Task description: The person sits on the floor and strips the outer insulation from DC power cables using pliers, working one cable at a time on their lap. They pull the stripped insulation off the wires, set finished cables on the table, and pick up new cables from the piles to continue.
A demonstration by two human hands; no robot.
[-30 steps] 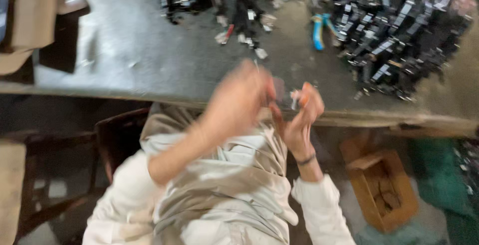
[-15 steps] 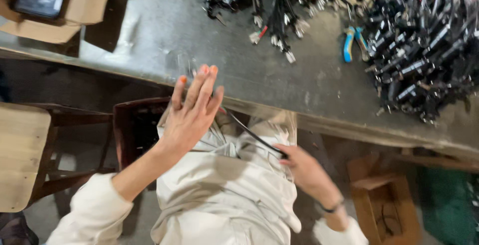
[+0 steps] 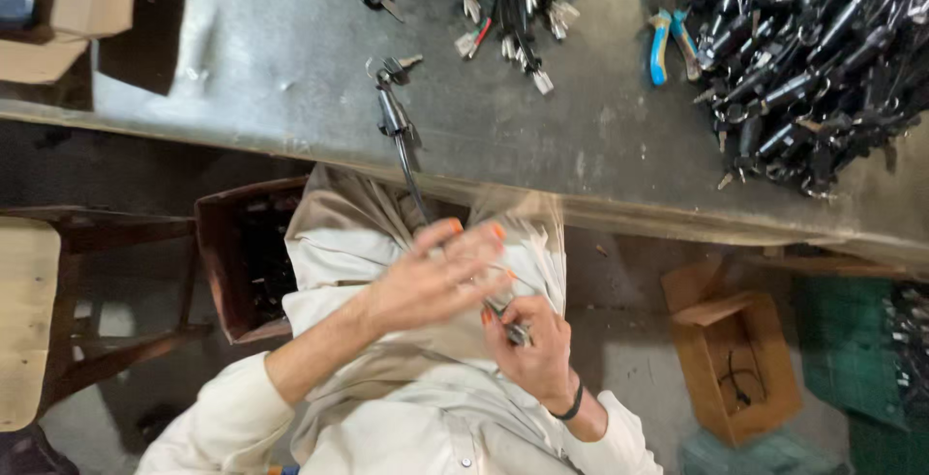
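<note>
cable work goes on at the lap, just below the near edge of the grey workbench. the right hand is closed around the near end of a thin black cable, fingers curled tight on what looks like a small metal fitting. from there the cable runs up over the bench edge, and its far end, with a dark sleeve and a small connector, lies on the bench top. the left hand is spread wide, fingers apart and blurred, passing just over the right hand and the cable; whether it touches the cable cannot be told, but it grips nothing.

half a second ago the left hand was raised higher, near the bench edge, with the cable stretched between the two hands in the air. now the cable's far end rests on the bench and the left hand has dropped down to the right one, so the work appears to have shifted to the near end of the cable.

farther along the bench lie a blue-handled pair of pliers and a big heap of black cables. under the bench edge, a cardboard box sits on the floor.
</note>
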